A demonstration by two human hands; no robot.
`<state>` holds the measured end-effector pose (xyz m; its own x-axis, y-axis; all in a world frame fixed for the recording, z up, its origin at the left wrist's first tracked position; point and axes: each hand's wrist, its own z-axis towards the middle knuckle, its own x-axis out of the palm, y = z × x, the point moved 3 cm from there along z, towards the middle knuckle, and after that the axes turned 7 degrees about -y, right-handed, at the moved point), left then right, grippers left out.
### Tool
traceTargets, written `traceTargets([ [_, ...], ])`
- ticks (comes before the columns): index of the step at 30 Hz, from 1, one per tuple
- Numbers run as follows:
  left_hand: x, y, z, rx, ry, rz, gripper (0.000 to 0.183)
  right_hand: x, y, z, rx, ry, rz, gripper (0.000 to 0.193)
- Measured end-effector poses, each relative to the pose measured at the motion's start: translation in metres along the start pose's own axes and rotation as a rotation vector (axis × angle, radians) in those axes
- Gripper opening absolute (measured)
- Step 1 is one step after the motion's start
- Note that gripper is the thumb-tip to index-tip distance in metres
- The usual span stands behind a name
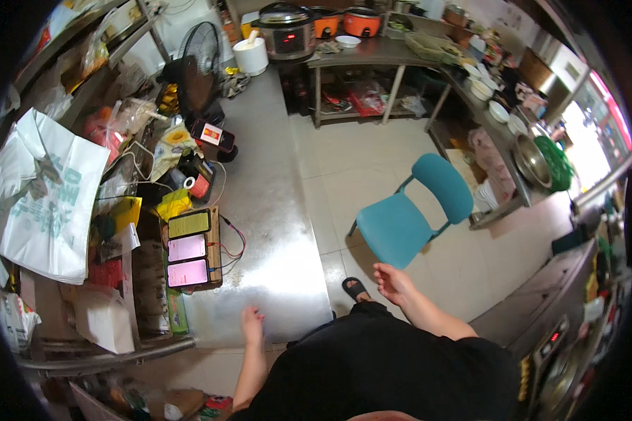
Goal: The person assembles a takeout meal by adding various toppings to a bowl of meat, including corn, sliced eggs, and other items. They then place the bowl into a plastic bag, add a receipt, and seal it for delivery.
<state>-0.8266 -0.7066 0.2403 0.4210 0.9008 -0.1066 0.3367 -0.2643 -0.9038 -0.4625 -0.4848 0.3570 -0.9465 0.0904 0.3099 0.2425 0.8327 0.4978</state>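
Note:
My left hand (pixel 253 324) hangs over the near part of the steel table (pixel 260 175); its fingers are blurred and nothing shows in it. Closest to it are three phones with lit screens, leaning in a row on a wooden stand: a yellow-green one (pixel 189 224), a pink one (pixel 187 248) and another pink one (pixel 187 273). Thin cables run out from their right side. My right hand (pixel 395 283) is raised in front of my body, palm inward, with fingers loosely bent, apart and holding nothing. Just beyond it stands a teal chair (pixel 393 224).
A white bag (pixel 45 203) and a black fan (pixel 202 59) line the left side. Farther back sits a rice cooker (pixel 286 34) beside orange pots (pixel 361 22). Bowls and a metal basin (pixel 532 161) crowd the right-hand counter. A card reader-like device (pixel 215 135) shows a lit screen.

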Motion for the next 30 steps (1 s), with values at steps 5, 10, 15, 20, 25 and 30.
traceTargets([
  [5,-0.066,0.016,-0.058,0.020,-0.380,-0.089,0.008,0.087,0.061,0.071,-0.024,0.232,-0.299,0.015],
  [10,-0.050,0.023,-0.140,-0.073,-0.711,-0.105,0.010,0.146,0.080,0.109,-0.002,0.455,-0.461,0.017],
  [15,-0.013,0.058,-0.195,-0.212,-0.869,-0.161,0.018,0.185,0.061,0.119,0.032,0.606,-0.732,0.016],
  [20,-0.018,0.081,-0.194,-0.251,-1.017,-0.219,0.032,0.259,0.026,0.101,-0.122,0.881,-1.058,0.019],
  [25,-0.021,0.073,-0.108,-0.273,-1.065,-0.273,0.058,0.349,-0.025,0.075,-0.762,1.232,-1.286,0.021],
  [30,-0.015,0.013,-0.049,-0.374,-1.171,-0.098,0.065,0.431,-0.066,0.040,-1.529,1.294,-1.362,0.024],
])
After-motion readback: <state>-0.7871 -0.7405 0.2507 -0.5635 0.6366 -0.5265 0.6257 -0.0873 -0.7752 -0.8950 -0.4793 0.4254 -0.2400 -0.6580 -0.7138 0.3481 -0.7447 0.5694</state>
